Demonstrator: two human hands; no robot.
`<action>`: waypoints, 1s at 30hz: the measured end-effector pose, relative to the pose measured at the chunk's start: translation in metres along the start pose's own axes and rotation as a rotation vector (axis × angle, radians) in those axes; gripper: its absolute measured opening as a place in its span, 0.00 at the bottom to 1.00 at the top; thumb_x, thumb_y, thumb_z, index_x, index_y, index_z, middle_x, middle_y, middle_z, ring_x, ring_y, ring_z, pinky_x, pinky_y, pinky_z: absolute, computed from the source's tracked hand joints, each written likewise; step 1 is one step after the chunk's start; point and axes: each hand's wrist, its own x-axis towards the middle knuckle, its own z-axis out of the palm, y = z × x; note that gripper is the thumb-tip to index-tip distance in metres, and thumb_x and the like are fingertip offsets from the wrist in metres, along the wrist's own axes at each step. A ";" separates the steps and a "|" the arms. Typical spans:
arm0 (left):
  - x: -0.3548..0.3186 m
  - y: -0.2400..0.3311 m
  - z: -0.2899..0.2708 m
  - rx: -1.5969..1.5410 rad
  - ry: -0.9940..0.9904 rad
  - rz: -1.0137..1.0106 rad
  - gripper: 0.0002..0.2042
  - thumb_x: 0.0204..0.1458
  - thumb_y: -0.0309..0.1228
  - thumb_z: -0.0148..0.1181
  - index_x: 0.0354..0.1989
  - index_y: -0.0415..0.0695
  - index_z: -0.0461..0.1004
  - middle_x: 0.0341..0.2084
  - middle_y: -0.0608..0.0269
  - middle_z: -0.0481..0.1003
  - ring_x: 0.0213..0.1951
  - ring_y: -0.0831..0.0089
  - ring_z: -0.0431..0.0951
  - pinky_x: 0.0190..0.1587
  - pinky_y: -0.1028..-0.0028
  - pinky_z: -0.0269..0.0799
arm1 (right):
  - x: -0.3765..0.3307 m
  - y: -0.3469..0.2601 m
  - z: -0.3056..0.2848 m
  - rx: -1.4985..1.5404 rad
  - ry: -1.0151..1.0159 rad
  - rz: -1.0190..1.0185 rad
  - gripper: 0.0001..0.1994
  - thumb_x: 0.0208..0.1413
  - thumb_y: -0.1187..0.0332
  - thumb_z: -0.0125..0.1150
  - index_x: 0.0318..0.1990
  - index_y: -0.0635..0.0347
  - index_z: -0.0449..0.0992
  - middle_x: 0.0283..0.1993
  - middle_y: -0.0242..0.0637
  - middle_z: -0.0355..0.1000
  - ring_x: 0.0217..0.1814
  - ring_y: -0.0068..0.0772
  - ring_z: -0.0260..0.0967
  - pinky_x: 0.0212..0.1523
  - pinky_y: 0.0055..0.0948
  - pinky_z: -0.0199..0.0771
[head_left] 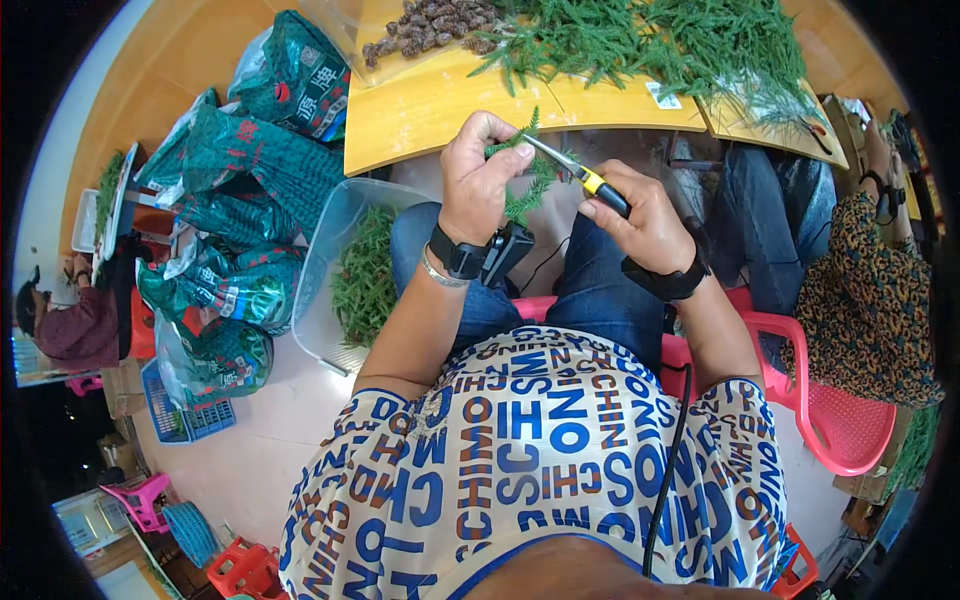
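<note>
Left hand (pixel 480 180) is closed on a green sprig (pixel 522 195). Right hand (pixel 640 225) grips yellow-handled cutters (pixel 580 175) — blades at the sprig, above the lap.

both hands (pixel 560 195) raised, fingers curled closed

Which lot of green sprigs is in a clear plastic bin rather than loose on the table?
The sprigs in the clear bin on the floor by the person's left knee. The other big pile lies loose on the yellow table.
</note>
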 end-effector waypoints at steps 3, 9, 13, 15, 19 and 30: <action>0.003 -0.002 -0.001 -0.082 -0.011 -0.050 0.07 0.49 0.25 0.59 0.34 0.38 0.68 0.23 0.69 0.71 0.26 0.83 0.69 0.30 0.79 0.66 | -0.001 0.003 0.001 0.047 -0.028 0.043 0.11 0.55 0.68 0.62 0.37 0.70 0.72 0.39 0.43 0.70 0.42 0.35 0.68 0.43 0.29 0.67; 0.007 0.003 0.003 -0.175 0.003 -0.105 0.08 0.51 0.25 0.57 0.39 0.40 0.71 0.28 0.67 0.71 0.26 0.81 0.70 0.30 0.81 0.66 | 0.001 0.016 0.005 0.037 0.207 -0.151 0.13 0.56 0.65 0.61 0.40 0.68 0.75 0.41 0.37 0.70 0.44 0.29 0.67 0.49 0.25 0.65; 0.009 -0.003 -0.005 -0.463 -0.069 -0.268 0.08 0.53 0.24 0.56 0.41 0.41 0.72 0.31 0.65 0.73 0.26 0.78 0.73 0.29 0.80 0.68 | 0.001 0.027 0.004 0.398 0.239 0.070 0.13 0.57 0.65 0.60 0.42 0.67 0.75 0.42 0.36 0.70 0.46 0.28 0.67 0.51 0.25 0.64; 0.010 -0.004 -0.008 -0.537 -0.074 -0.295 0.08 0.53 0.24 0.56 0.41 0.41 0.72 0.32 0.65 0.73 0.26 0.77 0.73 0.29 0.79 0.69 | 0.002 0.029 0.005 0.380 0.236 0.096 0.13 0.57 0.65 0.60 0.42 0.67 0.75 0.42 0.36 0.70 0.46 0.27 0.67 0.51 0.25 0.64; 0.012 -0.007 -0.010 -0.691 -0.096 -0.357 0.07 0.54 0.24 0.55 0.40 0.42 0.72 0.34 0.65 0.74 0.25 0.75 0.75 0.29 0.76 0.70 | 0.004 0.034 0.005 0.265 0.207 0.117 0.12 0.58 0.65 0.59 0.43 0.65 0.74 0.42 0.34 0.69 0.45 0.24 0.66 0.50 0.25 0.64; 0.020 -0.009 -0.035 -0.605 -0.079 -0.267 0.06 0.56 0.28 0.53 0.40 0.43 0.71 0.31 0.63 0.74 0.28 0.73 0.73 0.31 0.72 0.71 | 0.009 0.054 0.010 0.386 0.062 0.295 0.12 0.57 0.64 0.60 0.39 0.66 0.74 0.32 0.30 0.68 0.35 0.26 0.65 0.41 0.27 0.64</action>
